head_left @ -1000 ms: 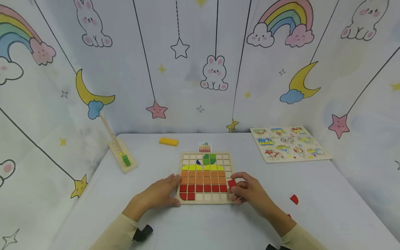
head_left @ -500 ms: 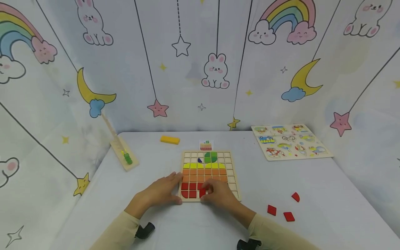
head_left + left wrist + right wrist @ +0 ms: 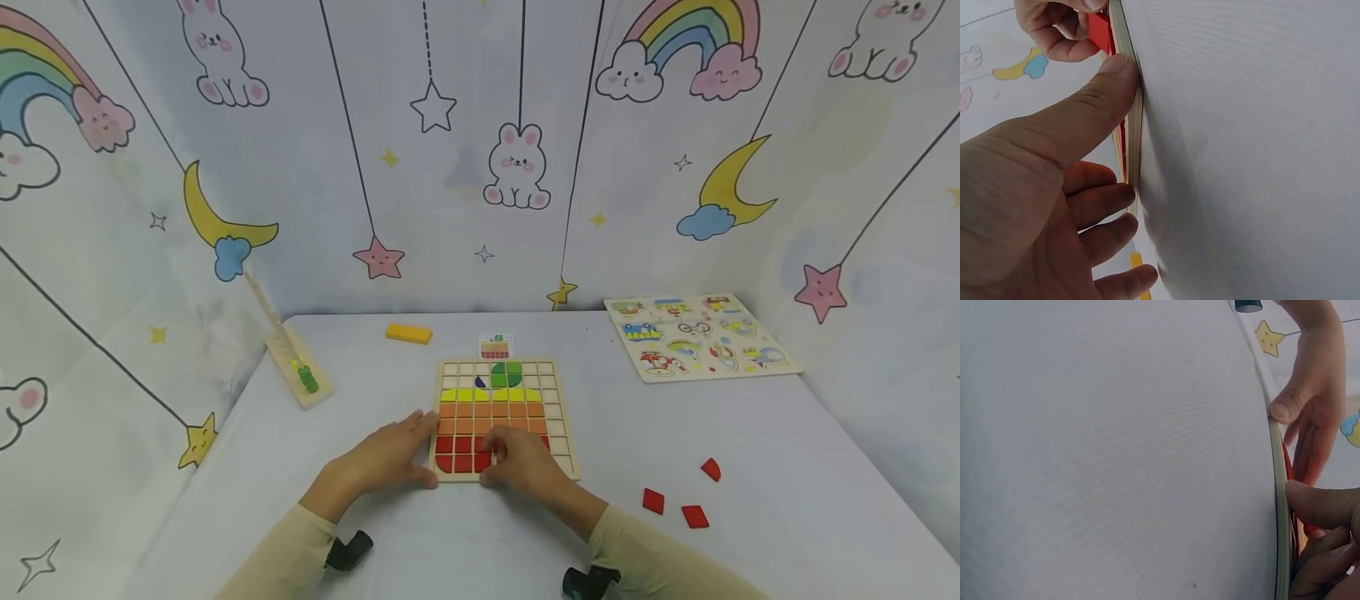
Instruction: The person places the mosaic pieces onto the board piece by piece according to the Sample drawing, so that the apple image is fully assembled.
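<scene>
A square wooden grid board (image 3: 556, 426) lies on the white table, filled with rows of yellow, orange and red tiles plus a green round shape near the top. My left hand (image 3: 386, 457) rests along its left edge, thumb at the near corner, fingers loosely extended beside the frame. With thumb and fingers my right hand (image 3: 525, 462) pinches a red square tile (image 3: 1101, 32) at the bottom row, third cell from the left. That tile stands tilted in the left wrist view. Cells farther right in the lower rows are hidden behind the right hand.
Two red square tiles (image 3: 695, 517) and a red quarter-circle tile (image 3: 711, 469) lie to the right. Behind the board are a small pattern card (image 3: 497, 345) and a yellow block (image 3: 408, 333). A wooden stand (image 3: 318, 393) is at left, a picture puzzle (image 3: 702, 337) at back right.
My right hand has carried the red tile leftward from the board's right side to the bottom row, and there lowered it into the third cell's place. The left hand has stayed put.
</scene>
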`<action>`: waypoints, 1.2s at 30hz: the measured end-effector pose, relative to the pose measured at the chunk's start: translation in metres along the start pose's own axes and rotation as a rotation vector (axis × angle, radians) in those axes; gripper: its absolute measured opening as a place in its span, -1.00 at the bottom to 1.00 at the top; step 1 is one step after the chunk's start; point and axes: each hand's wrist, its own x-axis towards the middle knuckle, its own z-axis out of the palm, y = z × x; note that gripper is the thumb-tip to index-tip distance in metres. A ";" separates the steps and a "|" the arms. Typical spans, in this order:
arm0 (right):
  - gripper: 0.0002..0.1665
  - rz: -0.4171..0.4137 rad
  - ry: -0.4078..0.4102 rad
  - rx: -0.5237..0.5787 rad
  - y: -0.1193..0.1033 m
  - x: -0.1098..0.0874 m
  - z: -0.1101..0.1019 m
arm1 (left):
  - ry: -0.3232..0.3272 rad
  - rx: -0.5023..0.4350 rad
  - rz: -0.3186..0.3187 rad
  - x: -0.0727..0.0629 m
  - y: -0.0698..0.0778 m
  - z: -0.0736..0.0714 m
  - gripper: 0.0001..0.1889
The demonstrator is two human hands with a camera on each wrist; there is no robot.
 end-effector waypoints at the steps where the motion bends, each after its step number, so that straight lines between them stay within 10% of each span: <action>1: -0.62 -0.002 0.000 0.004 -0.001 0.000 0.000 | 0.001 0.002 0.000 0.000 0.000 0.000 0.04; 24: -0.76 -0.065 0.092 -0.011 0.002 0.001 -0.005 | 0.026 0.024 0.024 0.004 -0.002 -0.006 0.02; 30: -0.60 0.005 0.087 0.148 0.041 -0.041 -0.066 | 0.014 -0.010 0.032 0.000 -0.002 0.000 0.03; 36: -0.42 0.201 0.109 0.033 0.113 -0.105 -0.149 | 0.020 0.010 0.040 -0.003 -0.003 0.002 0.03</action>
